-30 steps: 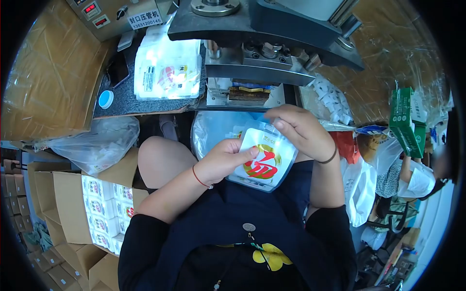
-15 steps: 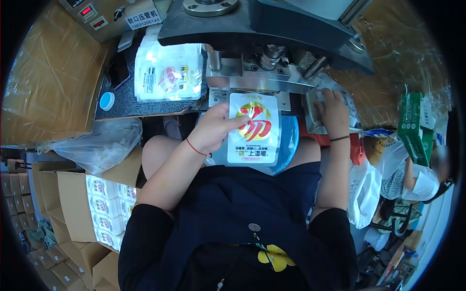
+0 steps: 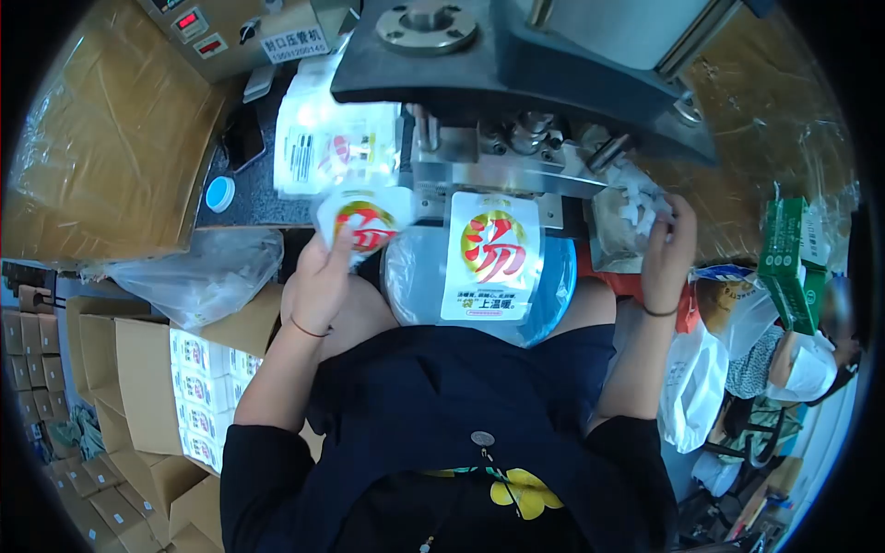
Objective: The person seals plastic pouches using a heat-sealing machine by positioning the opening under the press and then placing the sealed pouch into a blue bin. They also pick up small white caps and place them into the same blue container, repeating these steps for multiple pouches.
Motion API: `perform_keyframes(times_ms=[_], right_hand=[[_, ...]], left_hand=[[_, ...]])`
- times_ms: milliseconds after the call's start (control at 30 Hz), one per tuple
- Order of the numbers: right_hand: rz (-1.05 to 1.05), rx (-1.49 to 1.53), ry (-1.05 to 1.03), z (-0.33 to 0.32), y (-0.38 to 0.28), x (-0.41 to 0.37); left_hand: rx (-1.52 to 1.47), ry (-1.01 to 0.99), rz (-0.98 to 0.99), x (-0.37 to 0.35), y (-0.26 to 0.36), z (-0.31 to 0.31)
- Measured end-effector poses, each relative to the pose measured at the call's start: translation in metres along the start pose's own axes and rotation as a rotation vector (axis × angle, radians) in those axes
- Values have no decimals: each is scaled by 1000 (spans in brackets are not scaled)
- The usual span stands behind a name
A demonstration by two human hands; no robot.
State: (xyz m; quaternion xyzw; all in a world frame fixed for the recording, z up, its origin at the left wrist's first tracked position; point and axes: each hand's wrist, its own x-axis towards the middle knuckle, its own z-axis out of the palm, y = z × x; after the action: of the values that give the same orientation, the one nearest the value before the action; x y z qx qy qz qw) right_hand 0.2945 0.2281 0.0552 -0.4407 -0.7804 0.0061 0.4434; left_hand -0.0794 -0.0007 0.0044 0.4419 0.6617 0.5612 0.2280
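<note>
A white printed pouch (image 3: 364, 224) with a red character on a yellow-green circle is in my left hand (image 3: 318, 284), closed on its lower edge; the pouch is tilted and blurred. Another such pouch (image 3: 494, 258) lies in front of the press machine (image 3: 516, 83), its top edge near the metal bar, with no hand on it. My right hand (image 3: 668, 253) is at the right side of a metal tray (image 3: 613, 263) holding small white pieces (image 3: 636, 203). Its fingers are curled together, and what they hold, if anything, is hidden.
A stack of pouches (image 3: 336, 152) sits on the dark worktop, near a phone (image 3: 243, 143) and a blue-white cap (image 3: 220, 194). Below the front pouch is a blue basin (image 3: 558, 286). An open carton (image 3: 147, 387) with packed goods stands at left, a green box (image 3: 784, 258) at right.
My left hand has left the front pouch and moved left, with another pouch now in it. My right hand has shifted to the tray's right side. The whole view has shifted slightly.
</note>
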Motion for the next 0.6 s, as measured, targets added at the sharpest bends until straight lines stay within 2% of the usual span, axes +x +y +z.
perform_keyframes(times_ms=[33, 67, 100, 133, 167, 233, 333, 367, 467, 500, 600], right_hand=[[74, 193, -65, 0, -7, -7], [147, 382, -122, 1, -15, -11], [221, 568, -173, 2, -25, -14], [199, 677, -335, 5, -44, -15], [67, 716, -468, 6, -67, -12], [-23, 866, -648, 0, -101, -4], [-115, 957, -560, 2, -113, 13], [-211, 908, -568, 7, -113, 15], [-77, 749, -614, 10, -108, 8], [-82, 725, -625, 8, -102, 8], [-56, 721, -798, 3, -90, 3]], left_hand=[[-324, -3, -188, -8, 8, 7], [-263, -153, -145, -12, 12, 11], [-188, -207, -129, -14, 16, 18], [-115, -264, -111, -16, 21, 27], [-78, -315, -123, -17, 26, 36], [-8, -422, -143, -20, 38, 56], [-134, -513, -235, -24, 62, 74], [-241, -514, -255, -30, 47, 83], [-523, -519, -361, -40, 53, 95], [-597, -653, -476, -38, 52, 94], [-709, -756, -637, -41, 58, 103]])
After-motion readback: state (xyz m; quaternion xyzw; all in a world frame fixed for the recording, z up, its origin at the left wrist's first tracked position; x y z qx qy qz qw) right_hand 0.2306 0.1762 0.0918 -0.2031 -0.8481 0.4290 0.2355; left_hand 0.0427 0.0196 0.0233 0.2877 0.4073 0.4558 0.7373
